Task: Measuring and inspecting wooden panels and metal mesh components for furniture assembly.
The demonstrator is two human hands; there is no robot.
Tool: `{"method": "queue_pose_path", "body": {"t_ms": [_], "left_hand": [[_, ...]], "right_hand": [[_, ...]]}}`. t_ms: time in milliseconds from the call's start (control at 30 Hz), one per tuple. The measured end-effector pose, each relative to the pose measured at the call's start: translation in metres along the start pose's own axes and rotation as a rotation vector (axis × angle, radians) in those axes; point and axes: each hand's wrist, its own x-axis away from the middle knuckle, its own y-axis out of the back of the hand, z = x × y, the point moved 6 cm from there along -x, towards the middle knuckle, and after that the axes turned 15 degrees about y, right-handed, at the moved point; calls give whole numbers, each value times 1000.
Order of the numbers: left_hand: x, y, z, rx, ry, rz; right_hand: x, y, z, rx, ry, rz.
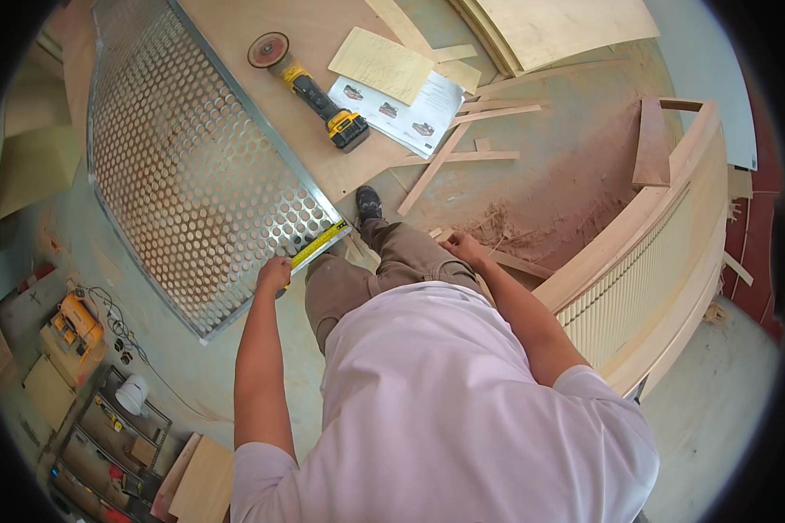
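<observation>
My left hand is closed around a tape measure at the near corner of a large perforated metal panel. The yellow tape blade runs from the hand along the panel's short edge to its right corner; most of the case is hidden by my fingers. My right hand rests at my right thigh, its fingers loosely apart, with no object visible in it. A cordless angle grinder, black and yellow, lies on a wooden board beyond the panel.
Printed sheets and a thin wood piece lie beside the grinder. Wood strips and reddish sawdust cover the floor ahead. A curved slatted wooden piece stands right. At lower left are a yellow power tool, its cable and a rack.
</observation>
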Motion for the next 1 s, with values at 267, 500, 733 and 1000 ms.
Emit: {"method": "queue_pose_path", "body": {"t_ms": [267,500,733,1000], "left_hand": [[3,3,-4,15,-61,-17],[-4,-1,-2,37,5,86],[1,1,-5,55,-9,27],[0,0,-5,34,11,40]], "right_hand": [[-2,-5,0,-13,0,-4],[-7,-11,-15,16,18,-5],[-6,-11,-14,-8,-4,-5],[-9,-8,-10,4,-6,6]]}}
